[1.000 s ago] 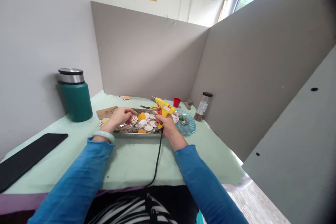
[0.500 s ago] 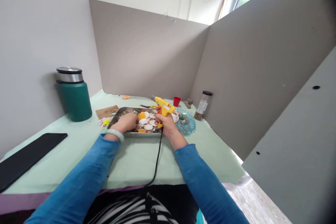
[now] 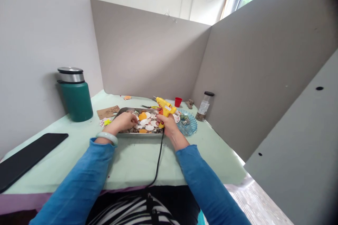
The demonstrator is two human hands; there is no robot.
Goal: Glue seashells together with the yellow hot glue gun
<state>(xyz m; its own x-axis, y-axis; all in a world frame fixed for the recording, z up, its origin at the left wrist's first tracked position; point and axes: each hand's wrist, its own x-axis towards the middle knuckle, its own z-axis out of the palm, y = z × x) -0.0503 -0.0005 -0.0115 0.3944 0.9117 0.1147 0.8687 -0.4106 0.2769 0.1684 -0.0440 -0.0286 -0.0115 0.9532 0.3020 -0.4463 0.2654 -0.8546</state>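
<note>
My right hand (image 3: 168, 125) is wrapped round the handle of a yellow hot glue gun (image 3: 167, 107), its nozzle pointing up and away to the left. A black cord (image 3: 160, 158) hangs from the grip towards my lap. Over the left part of a metal tray (image 3: 142, 135) my left hand (image 3: 127, 121) is lowered, with its fingers curled and pinched together; whatever lies between them is too small to make out. White shells (image 3: 149, 127), orange shells (image 3: 142, 116) and small darker pieces fill the tray.
Left stand a green flask (image 3: 76, 100), a black mat (image 3: 34, 154), a brown board (image 3: 107, 112) and a yellow star (image 3: 107, 122). Behind are pliers (image 3: 150, 107) and a red cup (image 3: 178, 102). To the right are a blue glass plate (image 3: 194, 126) and a jar (image 3: 204, 106). Partitions enclose the table.
My left hand has shifted slightly left and back over the tray, its fingers still curled. My right hand keeps the glue gun in the same place.
</note>
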